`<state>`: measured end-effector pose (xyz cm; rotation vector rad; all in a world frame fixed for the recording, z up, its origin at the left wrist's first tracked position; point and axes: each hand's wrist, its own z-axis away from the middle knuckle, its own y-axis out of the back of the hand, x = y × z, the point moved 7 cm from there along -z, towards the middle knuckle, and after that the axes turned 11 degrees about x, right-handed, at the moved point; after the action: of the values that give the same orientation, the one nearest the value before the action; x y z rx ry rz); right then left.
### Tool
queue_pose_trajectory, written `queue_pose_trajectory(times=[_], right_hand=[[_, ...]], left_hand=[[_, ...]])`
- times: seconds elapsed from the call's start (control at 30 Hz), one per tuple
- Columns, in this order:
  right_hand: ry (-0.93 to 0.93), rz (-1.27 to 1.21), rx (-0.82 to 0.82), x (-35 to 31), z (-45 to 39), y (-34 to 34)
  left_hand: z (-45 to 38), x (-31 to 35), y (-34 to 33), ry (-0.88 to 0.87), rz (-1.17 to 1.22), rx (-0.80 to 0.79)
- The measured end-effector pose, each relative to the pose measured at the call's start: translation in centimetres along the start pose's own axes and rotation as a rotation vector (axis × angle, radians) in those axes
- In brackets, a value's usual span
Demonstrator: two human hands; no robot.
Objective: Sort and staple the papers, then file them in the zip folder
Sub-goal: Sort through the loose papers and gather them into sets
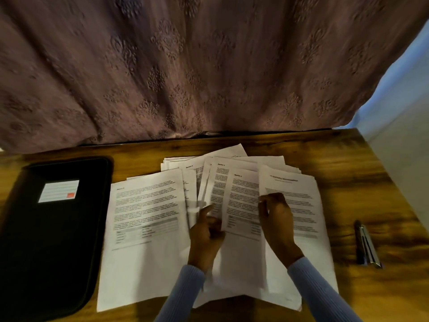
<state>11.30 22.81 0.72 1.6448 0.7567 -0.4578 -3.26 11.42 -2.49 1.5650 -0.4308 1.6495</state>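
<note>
Right of the zip folder (53,228), the papers (148,219) are fanned, long axes running away from the body; one sheet is pinched by the right hand (276,219), another by the curled left hand (205,233).

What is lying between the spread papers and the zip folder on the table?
Nothing visible: the zip folder lies shut directly left of the papers, their edges nearly meeting. The stapler sits off to the right.
</note>
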Motion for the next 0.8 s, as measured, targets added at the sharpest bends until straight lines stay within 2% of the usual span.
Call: queue_pose_trajectory(times=[0.1,0.2,0.27,0.37,0.4,0.53,0.57,0.6,0.67,0.7,0.77,0.8], right_hand=[[0.006,0.006,-0.080,-1.1,0.5,-1.8],[0.002,0.041,-0.121,-2.1,0.1,-2.7],[0.019,0.058,-0.106,-2.5,-0.5,-2.5],[0.038,0.070,-0.047,-3.3,-0.9,-1.9],[0.046,0.065,-0.023,-3.4,-0.9,-1.7],[0.126,0.068,-0.002,-3.8,-0.5,-1.5],[0.128,0.063,-0.014,-3.7,-0.4,-1.6],[0.121,0.056,-0.024,-3.6,-0.3,-1.7],[0.099,0.025,-0.034,-3.5,0.0,-1.9],[0.083,-0.002,-0.034,-3.5,0.1,-2.0],[0.046,-0.048,-0.040,-3.5,0.1,-1.9],[0.033,-0.051,-0.042,-3.4,0.0,-2.0]], left_hand=[[0.4,0.9,-0.7,0.018,0.147,-0.016],[0.5,1.3,-1.6,0.051,0.179,-0.173],[0.1,1.6,-1.2,-0.055,0.066,-0.173],[-1.7,2.0,0.8,-0.303,-0.270,0.064],[-2.3,2.0,1.0,-0.352,-0.368,0.099],[-3.8,1.3,0.3,-0.269,-0.493,0.079],[-4.1,1.4,0.4,-0.214,-0.428,0.102],[-4.3,1.4,0.7,-0.127,-0.245,0.138],[-3.8,1.5,0.6,0.128,0.287,0.151],[-3.4,1.6,0.0,0.223,0.463,0.115],[-2.4,1.8,-1.3,0.298,0.579,-0.008],[-2.1,2.1,-1.5,0.238,0.479,-0.069]])
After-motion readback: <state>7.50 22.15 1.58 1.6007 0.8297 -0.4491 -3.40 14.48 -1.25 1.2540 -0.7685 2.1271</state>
